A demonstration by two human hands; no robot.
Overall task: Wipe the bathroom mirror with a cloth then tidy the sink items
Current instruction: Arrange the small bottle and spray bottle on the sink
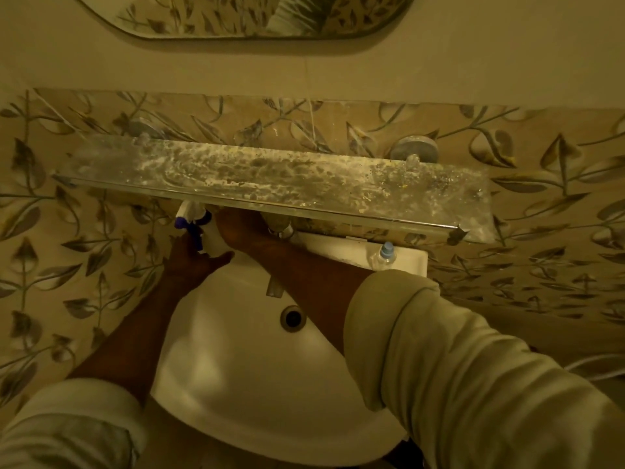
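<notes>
Mirror [243, 15]: only its lower edge shows at the top of the head view, on the wall above a stained glass shelf [270, 177]. No cloth is visible. Below the shelf, a white sink [236, 367] with its drain [293, 318] and tap [275, 286]. A spray bottle [194, 225] with a purple trigger stands at the sink's back left corner, partly under the shelf edge. A small clear bottle [384, 257] with a blue cap stands on the back right ledge, well apart from the hands. The left hand [192, 265] is at the spray bottle's base, thumb spread wide, touching or about to clasp it; a firm hold cannot be confirmed. The right hand [236, 231] reaches across beside the same bottle; its fingers are hidden under the shelf, so its state cannot be told. Judged step: tidying the sink items. The next move likely calls for a secure clasp on the bottle and clearance under the shelf.
</notes>
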